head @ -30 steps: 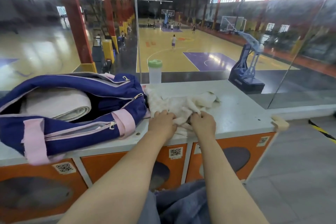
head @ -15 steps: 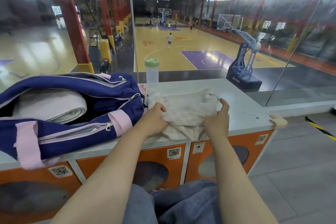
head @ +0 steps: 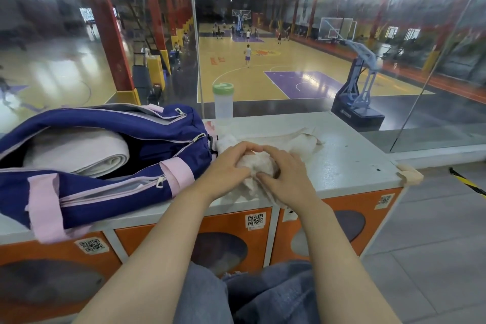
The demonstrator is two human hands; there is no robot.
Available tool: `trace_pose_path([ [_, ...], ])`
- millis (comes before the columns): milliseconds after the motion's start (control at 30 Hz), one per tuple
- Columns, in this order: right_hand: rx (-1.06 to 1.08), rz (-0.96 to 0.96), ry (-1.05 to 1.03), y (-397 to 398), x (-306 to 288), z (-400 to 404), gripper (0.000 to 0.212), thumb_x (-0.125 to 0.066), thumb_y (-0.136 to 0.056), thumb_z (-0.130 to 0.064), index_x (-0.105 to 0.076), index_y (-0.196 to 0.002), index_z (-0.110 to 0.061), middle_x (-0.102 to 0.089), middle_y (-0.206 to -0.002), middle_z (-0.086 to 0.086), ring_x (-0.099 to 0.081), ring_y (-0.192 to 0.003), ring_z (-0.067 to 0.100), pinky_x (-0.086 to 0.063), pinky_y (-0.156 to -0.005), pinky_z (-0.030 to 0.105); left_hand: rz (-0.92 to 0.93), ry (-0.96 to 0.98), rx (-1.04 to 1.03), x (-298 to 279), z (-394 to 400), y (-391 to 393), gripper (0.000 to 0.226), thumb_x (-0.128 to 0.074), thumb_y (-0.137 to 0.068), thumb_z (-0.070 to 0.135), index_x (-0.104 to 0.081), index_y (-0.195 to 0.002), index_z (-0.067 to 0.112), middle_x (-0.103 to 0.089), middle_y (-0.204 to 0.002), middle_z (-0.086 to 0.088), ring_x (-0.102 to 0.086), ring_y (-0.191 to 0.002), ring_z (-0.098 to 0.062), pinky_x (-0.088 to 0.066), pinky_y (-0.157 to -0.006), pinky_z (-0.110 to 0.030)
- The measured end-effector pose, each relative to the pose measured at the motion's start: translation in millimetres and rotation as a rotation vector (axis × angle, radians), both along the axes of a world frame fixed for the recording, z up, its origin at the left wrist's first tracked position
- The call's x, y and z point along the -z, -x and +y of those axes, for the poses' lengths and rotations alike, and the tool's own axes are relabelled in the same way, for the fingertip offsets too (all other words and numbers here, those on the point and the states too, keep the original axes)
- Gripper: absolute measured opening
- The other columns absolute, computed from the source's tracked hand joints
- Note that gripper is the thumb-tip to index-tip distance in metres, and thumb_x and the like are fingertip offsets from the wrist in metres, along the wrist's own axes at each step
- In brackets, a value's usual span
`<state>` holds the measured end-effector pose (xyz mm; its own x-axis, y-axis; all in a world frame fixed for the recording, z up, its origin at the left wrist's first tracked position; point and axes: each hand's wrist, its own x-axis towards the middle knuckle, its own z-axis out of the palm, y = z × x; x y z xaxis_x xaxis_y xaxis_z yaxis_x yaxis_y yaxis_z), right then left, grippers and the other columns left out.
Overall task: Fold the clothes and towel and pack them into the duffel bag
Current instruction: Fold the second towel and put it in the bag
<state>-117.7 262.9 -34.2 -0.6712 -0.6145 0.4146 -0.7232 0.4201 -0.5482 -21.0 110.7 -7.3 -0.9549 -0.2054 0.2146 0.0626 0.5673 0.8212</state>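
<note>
- A moment ago the two hands were apart, stretching the white cloth (head: 265,166) out flat. Now they have come together over the middle of it.
- The left hand (head: 226,169) and the right hand (head: 282,176) both hold a bunched-up lump of the cloth, with curled fingers (head: 243,146) wrapped round it.
- The cloth lies on the bench (head: 349,160), just beside the blue duffel bag (head: 105,166). Part of it trails away behind the hands.
- The bag is unzipped, and a rolled white towel (head: 76,152) is already inside.
- I think the cloth is being folded or rolled small now, so it can go in the bag next.
- A bottle with a green lid (head: 223,101) stands behind the cloth.
</note>
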Motion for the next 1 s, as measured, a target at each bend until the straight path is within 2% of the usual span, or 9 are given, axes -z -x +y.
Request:
trace_pose_path([
  [100, 0.144, 0.341, -0.105, -3, -7, -1, 0.022, -0.063, -0.083, -0.039, -0.065, -0.097, -0.022, -0.058, -0.102, -0.005, -0.048, -0.103, 0.024, -0.032, -0.089, 0.036, 0.055, 0.267, -0.03, -8, -2, -8, 0.051, -0.047, -0.081, 0.004, -0.054, -0.12, 0.036, -0.056, -0.118, 0.005, -0.049, -0.111, -0.007, -0.042, -0.093, -0.026],
  [200, 0.068, 0.539, -0.093, -20, -19, -17, 0.026, -0.061, -0.084, -0.041, -0.068, -0.083, -0.016, -0.065, -0.098, -0.003, -0.054, -0.098, 0.021, -0.033, -0.101, 0.038, 0.153, 0.551, -0.136, -17, -6, -13, 0.044, -0.045, -0.087, -0.002, -0.057, -0.121, 0.023, -0.059, -0.112, 0.002, -0.051, -0.105, -0.014, -0.045, -0.088, -0.033],
  [267, -0.074, 0.484, -0.068, -32, -29, -24, 0.026, -0.061, -0.087, -0.039, -0.061, -0.073, -0.017, -0.06, -0.073, -0.004, -0.054, -0.075, 0.016, -0.044, -0.09, 0.034, 0.193, 0.598, -0.184, -24, -14, -17, 0.04, -0.046, -0.088, -0.001, -0.056, -0.121, 0.02, -0.058, -0.107, 0.002, -0.054, -0.098, -0.017, -0.047, -0.08, -0.034],
  [367, -0.289, 0.023, -0.058, -33, -54, -21, 0.037, -0.062, -0.09, -0.04, -0.044, -0.063, -0.021, -0.044, -0.058, -0.008, -0.043, -0.055, 0.008, -0.036, -0.058, 0.024, 0.287, 0.553, -0.27, -31, -26, -25, 0.039, -0.048, -0.089, 0.005, -0.051, -0.123, 0.025, -0.054, -0.111, 0.005, -0.055, -0.094, -0.015, -0.046, -0.076, -0.034],
  [500, -0.388, -0.182, -0.138, -15, -88, -8, 0.04, -0.068, -0.089, -0.035, -0.049, -0.066, -0.008, -0.045, -0.062, -0.005, -0.044, -0.056, 0.005, -0.035, -0.059, 0.023, 0.297, 0.364, -0.409, -56, -50, -35, 0.013, -0.047, -0.095, 0.016, -0.055, -0.097, 0.026, -0.062, -0.092, 0.009, -0.055, -0.082, -0.011, -0.04, -0.066, -0.028],
  [633, -0.309, -0.126, -0.202, 8, -118, 4, 0.05, -0.07, -0.085, -0.043, -0.043, -0.065, -0.006, -0.038, -0.064, -0.001, -0.039, -0.057, 0.008, -0.03, -0.06, 0.028, 0.157, 0.476, -0.407, -83, -80, -50, 0.012, -0.054, -0.092, 0.023, -0.059, -0.082, 0.027, -0.063, -0.078, 0.011, -0.058, -0.077, -0.012, -0.041, -0.061, -0.03],
  [767, -0.056, -0.019, -0.099, 33, -149, 13, 0.048, -0.067, -0.083, -0.053, -0.057, -0.078, -0.006, -0.052, -0.074, -0.001, -0.051, -0.07, 0.016, -0.037, -0.065, 0.032, 0.003, 0.348, -0.268, -109, -94, -66, 0.03, -0.059, -0.091, 0.044, -0.059, -0.068, 0.025, -0.06, -0.06, 0.015, -0.054, -0.06, -0.007, -0.038, -0.057, -0.028],
  [867, 0.103, 0.1, -0.021, 36, -173, 9, 0.043, -0.062, -0.085, -0.054, -0.051, -0.068, -0.016, -0.05, -0.069, -0.003, -0.047, -0.065, 0.013, -0.033, -0.056, 0.03, -0.082, 0.327, -0.192, -121, -100, -71, 0.024, -0.058, -0.092, 0.043, -0.061, -0.081, 0.022, -0.063, -0.071, 0.011, -0.057, -0.066, -0.008, -0.04, -0.061, -0.029],
  [1000, 0.264, 0.196, -0.019, 36, -197, 7, 0.044, -0.058, -0.083, -0.059, -0.042, -0.068, -0.021, -0.045, -0.068, -0.005, -0.044, -0.065, 0.017, -0.029, -0.052, 0.032, -0.066, 0.582, -0.291, -128, -115, -80, 0.008, -0.055, -0.095, 0.035, -0.056, -0.092, 0.027, -0.06, -0.086, 0.009, -0.058, -0.08, -0.014, -0.04, -0.062, -0.03],
])
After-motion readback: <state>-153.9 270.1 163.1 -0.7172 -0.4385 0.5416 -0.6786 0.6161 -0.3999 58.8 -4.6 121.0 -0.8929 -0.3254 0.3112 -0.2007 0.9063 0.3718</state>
